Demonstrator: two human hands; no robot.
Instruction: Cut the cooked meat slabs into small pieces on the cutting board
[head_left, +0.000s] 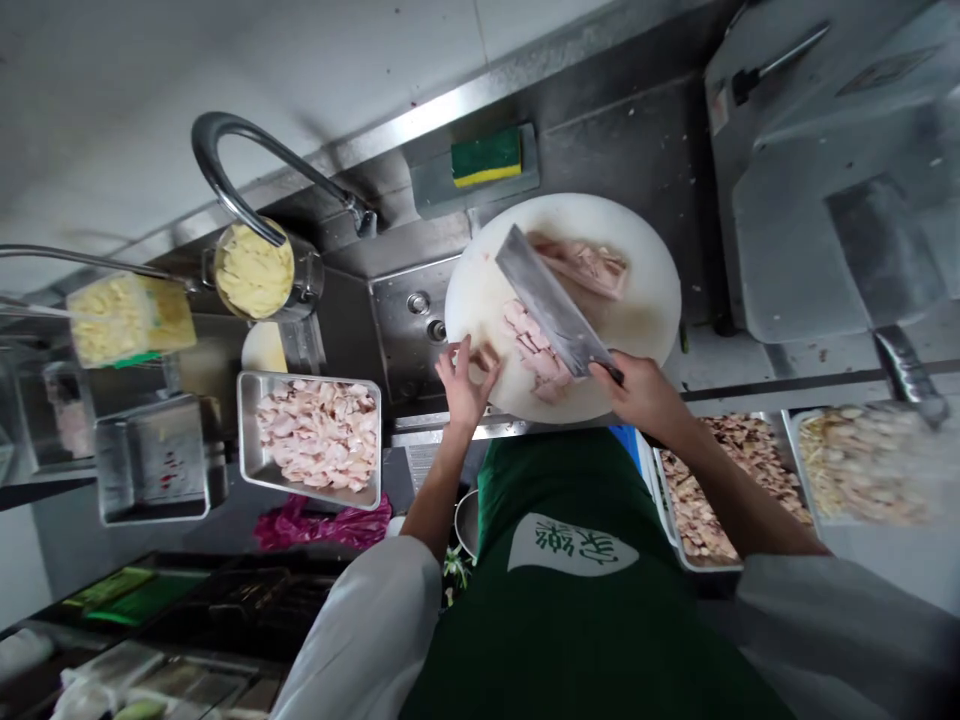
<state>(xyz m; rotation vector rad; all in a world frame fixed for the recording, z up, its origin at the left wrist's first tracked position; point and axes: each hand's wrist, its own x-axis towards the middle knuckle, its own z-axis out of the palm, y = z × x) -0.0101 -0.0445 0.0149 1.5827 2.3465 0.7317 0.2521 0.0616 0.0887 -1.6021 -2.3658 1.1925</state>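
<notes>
My right hand [641, 395] grips the handle of a cleaver [551, 305], whose broad blade slants over a round white cutting board [652, 270]. Slices of pale raw meat [531, 345] lie along the blade's near left side. Beyond the blade rests a larger piece of raw meat [589, 265], partly hidden by it. At the board's near left edge is my left hand [466, 385], its fingers apart and curved, with nothing visible between them. A small gap separates it from the slices.
Left of the board is a sink [405, 345] under a curved faucet [247, 130]. A metal tray of cut meat [309, 375] sits near left. A sponge [486, 157] lies behind the board. Filled trays [679, 555] and a second cleaver [885, 250] are at right.
</notes>
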